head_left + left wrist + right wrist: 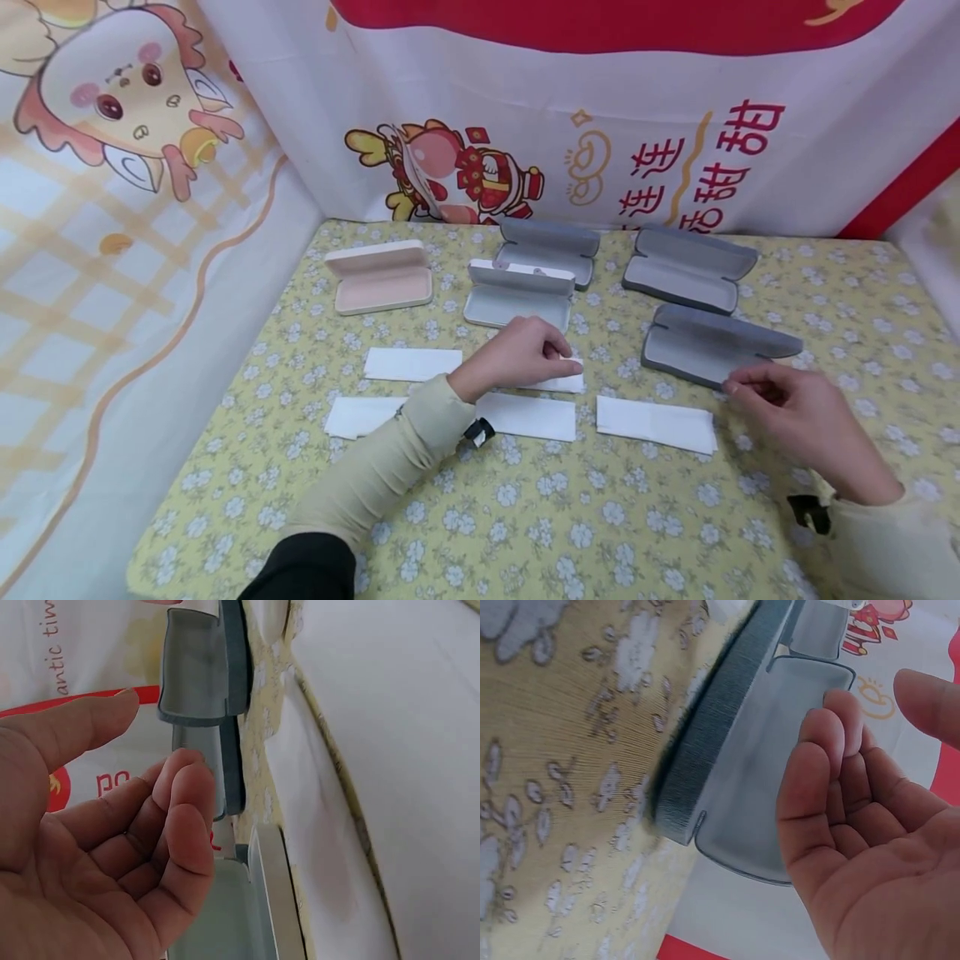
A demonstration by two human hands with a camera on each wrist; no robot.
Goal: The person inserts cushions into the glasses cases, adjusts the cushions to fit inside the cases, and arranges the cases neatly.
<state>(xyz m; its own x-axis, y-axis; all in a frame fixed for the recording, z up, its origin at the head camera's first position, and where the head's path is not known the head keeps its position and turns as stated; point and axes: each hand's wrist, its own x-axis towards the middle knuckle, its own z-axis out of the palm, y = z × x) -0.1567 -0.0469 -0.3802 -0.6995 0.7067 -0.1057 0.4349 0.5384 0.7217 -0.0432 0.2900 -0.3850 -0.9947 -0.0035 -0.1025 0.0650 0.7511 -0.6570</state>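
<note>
My left hand (517,354) hovers over a folded white cloth (555,383), fingers loosely bent and thumb apart from them in the left wrist view. Nothing sits between its fingers. Just behind it stands a pale grey glasses case (517,307) with its lid up. My right hand (810,421) is at the right front corner of a dark grey glasses case (686,354), which is also open. In the right wrist view the loosely curled fingers (806,780) overlap that case's lid and hold nothing. Another folded white cloth (656,423) lies to its left.
Along the back stand a pink-lined case (384,289) and two more grey cases (678,279), all with lids raised. More folded white cloths (525,417) lie in rows in front, partly hidden by my left forearm. A printed curtain (300,83) hangs behind the flowered tablecloth (540,533).
</note>
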